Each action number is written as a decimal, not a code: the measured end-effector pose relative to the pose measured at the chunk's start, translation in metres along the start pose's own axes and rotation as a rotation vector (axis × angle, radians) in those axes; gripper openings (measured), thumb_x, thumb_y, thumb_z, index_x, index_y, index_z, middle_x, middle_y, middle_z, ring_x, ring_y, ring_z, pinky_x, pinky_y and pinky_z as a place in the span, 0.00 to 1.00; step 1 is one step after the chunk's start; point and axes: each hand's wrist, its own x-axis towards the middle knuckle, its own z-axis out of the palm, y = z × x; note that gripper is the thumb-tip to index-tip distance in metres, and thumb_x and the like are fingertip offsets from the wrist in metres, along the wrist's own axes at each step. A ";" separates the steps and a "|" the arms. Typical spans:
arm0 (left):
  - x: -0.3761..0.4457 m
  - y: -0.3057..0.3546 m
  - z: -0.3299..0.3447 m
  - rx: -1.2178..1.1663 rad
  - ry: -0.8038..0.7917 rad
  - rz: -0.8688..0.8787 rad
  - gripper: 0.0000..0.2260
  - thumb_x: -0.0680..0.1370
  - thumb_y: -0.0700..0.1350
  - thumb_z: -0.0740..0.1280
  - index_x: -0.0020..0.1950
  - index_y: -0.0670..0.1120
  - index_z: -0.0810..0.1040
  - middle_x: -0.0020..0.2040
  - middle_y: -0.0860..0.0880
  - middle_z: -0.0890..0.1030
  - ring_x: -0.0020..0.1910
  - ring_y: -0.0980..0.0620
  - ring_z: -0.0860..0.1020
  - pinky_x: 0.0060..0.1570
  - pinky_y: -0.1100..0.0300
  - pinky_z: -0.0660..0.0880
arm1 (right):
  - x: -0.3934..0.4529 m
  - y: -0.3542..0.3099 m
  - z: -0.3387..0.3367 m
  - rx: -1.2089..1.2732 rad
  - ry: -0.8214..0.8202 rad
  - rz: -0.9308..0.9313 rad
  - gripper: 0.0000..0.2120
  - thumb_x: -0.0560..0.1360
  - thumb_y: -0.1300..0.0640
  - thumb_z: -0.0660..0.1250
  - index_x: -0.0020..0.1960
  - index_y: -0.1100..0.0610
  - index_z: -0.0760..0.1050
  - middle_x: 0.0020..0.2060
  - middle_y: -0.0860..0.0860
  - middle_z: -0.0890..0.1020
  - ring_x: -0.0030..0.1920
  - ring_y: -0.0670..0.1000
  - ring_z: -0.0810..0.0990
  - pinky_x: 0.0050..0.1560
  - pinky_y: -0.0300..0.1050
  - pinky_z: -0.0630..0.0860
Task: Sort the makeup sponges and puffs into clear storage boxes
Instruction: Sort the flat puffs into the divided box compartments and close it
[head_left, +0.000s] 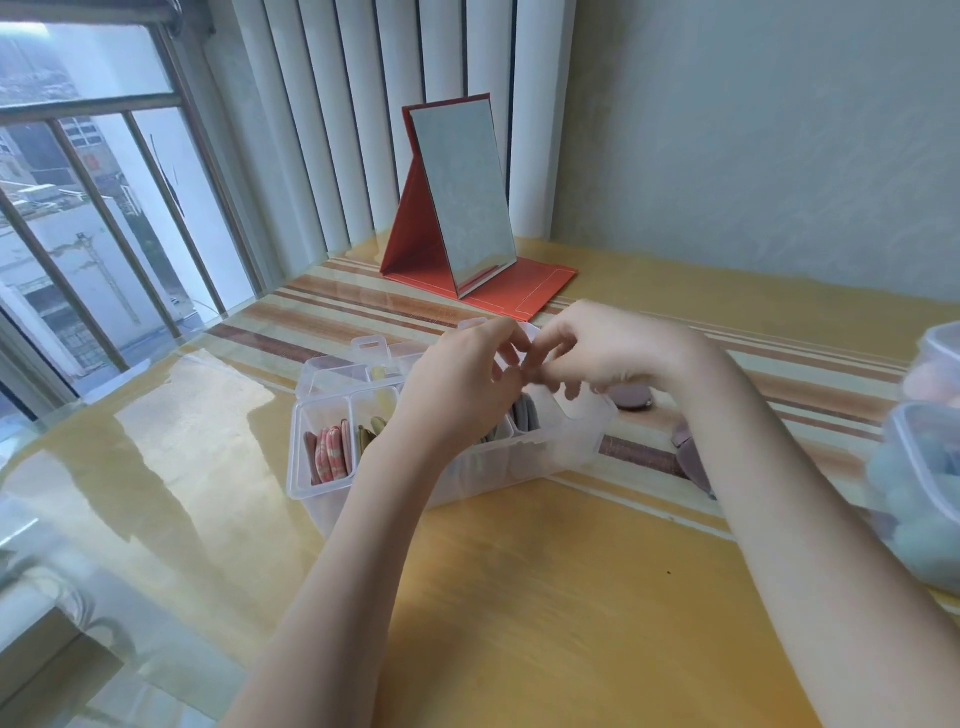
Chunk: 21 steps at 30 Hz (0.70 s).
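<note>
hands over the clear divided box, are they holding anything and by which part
Cannot be told. Both hands, left and right, meet with curled fingertips above the clear divided box, but anything pinched between them is hidden.

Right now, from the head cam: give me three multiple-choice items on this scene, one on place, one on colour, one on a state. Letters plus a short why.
1. Where does the folding mirror stand relative to the divided clear box?
A. Behind it, toward the blinds
B. Inside it
C. In front of it, nearer the person

2. What colour is the mirror's stand?
A. Blue
B. Red-orange
C. Black

3. What state is the divided clear box in?
A. Lid shut
B. Upside down
C. Open, with puffs standing on edge in its compartments

Answers:
1 A: the mirror sits farther back on the table.
2 B: its folded base and back are red-orange.
3 C: the lid is swung back and the puffs show from above.
</note>
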 end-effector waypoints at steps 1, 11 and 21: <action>0.000 0.000 0.000 -0.007 0.005 -0.003 0.10 0.74 0.40 0.64 0.53 0.50 0.77 0.48 0.56 0.79 0.44 0.55 0.78 0.46 0.54 0.76 | -0.003 0.006 -0.006 0.133 0.044 -0.004 0.07 0.78 0.58 0.65 0.47 0.53 0.82 0.36 0.49 0.81 0.34 0.45 0.78 0.33 0.37 0.73; 0.000 0.031 0.006 0.192 0.112 0.172 0.10 0.77 0.38 0.61 0.54 0.47 0.78 0.52 0.51 0.80 0.50 0.48 0.77 0.45 0.54 0.74 | -0.041 0.082 -0.003 0.369 0.210 0.256 0.09 0.76 0.70 0.64 0.46 0.59 0.80 0.42 0.59 0.82 0.36 0.51 0.78 0.41 0.45 0.81; -0.009 0.095 0.110 0.014 -0.381 0.215 0.27 0.74 0.42 0.68 0.69 0.35 0.62 0.65 0.38 0.68 0.63 0.37 0.68 0.61 0.48 0.67 | -0.053 0.103 0.013 -0.135 0.265 0.389 0.15 0.75 0.62 0.58 0.58 0.51 0.76 0.55 0.53 0.79 0.57 0.58 0.75 0.57 0.50 0.73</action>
